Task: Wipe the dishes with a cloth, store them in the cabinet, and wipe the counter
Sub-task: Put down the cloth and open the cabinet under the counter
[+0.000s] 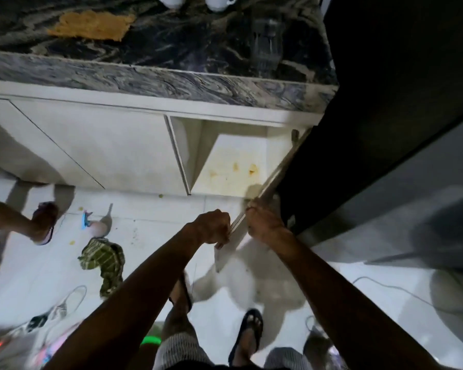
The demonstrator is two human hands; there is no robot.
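head view shows both hands at six o'clock on the edge of the open cabinet door [262, 193]: the left hand [211, 228] curls round its lower edge, the right hand [262, 222] clamps it just above. the cabinet [227, 166] at the centre looks bare inside and stained. two white cups [219, 2] and an orange cloth [91, 25] sit on the counter [171, 49] at twelve o'clock. best to swing the door fully wide, then let go and fetch the cups one at a time.
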